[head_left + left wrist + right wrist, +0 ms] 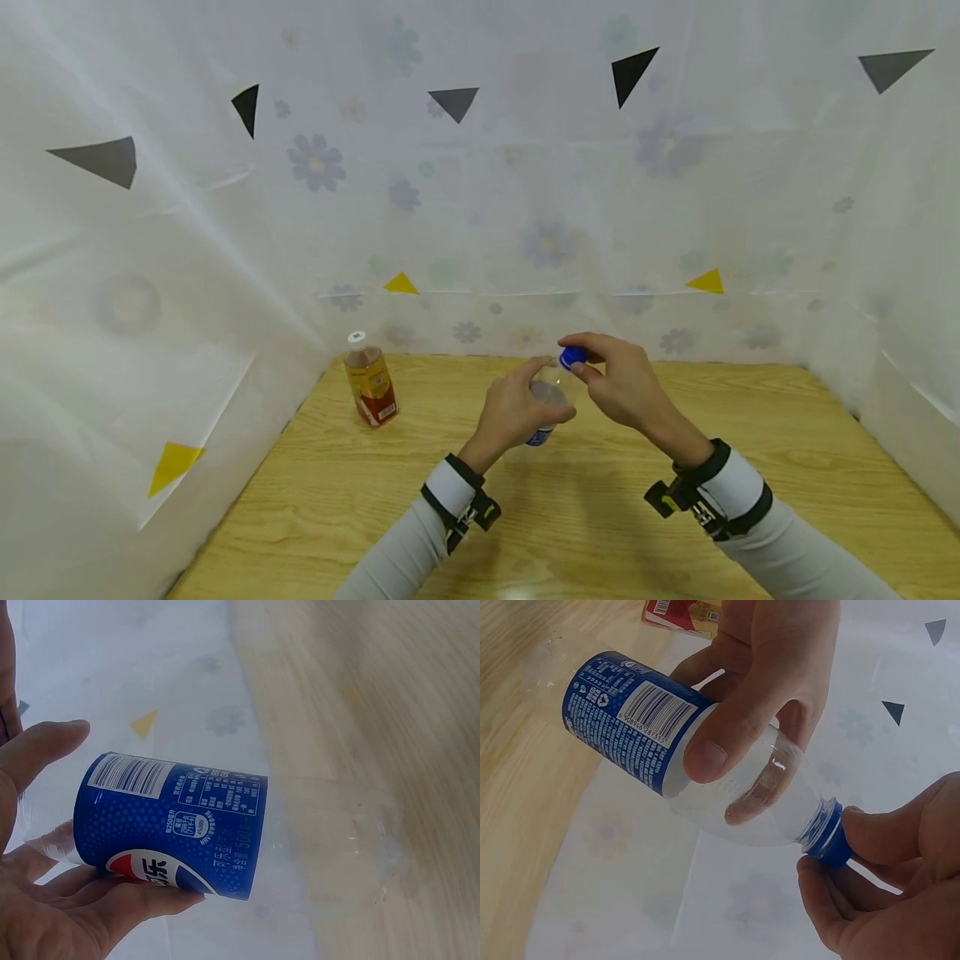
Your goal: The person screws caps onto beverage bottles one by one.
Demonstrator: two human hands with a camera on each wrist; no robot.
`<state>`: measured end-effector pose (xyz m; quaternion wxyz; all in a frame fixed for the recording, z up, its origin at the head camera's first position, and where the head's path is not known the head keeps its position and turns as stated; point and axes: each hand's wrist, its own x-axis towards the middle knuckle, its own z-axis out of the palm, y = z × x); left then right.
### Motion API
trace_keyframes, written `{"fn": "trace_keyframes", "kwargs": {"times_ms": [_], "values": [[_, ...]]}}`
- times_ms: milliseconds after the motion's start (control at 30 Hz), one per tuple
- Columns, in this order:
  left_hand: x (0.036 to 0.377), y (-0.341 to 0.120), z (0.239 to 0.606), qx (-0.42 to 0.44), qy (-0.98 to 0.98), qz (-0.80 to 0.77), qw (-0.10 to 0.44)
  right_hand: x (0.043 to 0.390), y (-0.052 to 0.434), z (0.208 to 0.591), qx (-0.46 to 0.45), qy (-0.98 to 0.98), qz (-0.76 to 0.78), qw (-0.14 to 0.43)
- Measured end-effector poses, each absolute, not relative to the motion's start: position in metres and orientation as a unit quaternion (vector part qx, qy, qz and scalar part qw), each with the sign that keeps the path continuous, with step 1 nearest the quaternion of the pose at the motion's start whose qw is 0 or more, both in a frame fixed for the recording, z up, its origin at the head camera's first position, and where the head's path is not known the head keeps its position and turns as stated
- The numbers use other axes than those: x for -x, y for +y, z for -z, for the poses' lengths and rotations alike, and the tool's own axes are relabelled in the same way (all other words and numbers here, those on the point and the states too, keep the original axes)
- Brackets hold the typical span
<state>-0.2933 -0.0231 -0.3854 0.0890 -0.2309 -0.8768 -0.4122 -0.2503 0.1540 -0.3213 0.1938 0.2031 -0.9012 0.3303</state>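
Note:
Near the table's middle, my left hand [517,406] grips a clear plastic bottle [742,787] with a blue label [169,825]. The bottle looks empty. In the right wrist view the left thumb presses near the label's edge, with fingers curled round the far side. My right hand [618,379] pinches the blue cap [573,357] between thumb and fingers. That cap sits at the bottle's neck [819,825]; how tightly it is screwed cannot be told. In the head view the left hand hides much of the bottle.
A second bottle [371,383], with amber contents, a white cap and a yellow and red label, stands upright at the back left of the wooden table [315,500]. Pale flowered sheeting [480,208] with triangle stickers hangs behind and at both sides.

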Motion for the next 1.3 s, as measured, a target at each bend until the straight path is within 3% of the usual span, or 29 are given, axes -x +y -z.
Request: {"fn": "trace_keyframes", "kwargs": {"times_ms": [1300], "values": [[0.2912, -0.0231, 0.3840, 0.227, -0.872, 0.427, 0.074, 0.2545, 0.1539, 0.3304, -0.199, -0.884, -0.336, 0.258]]}}
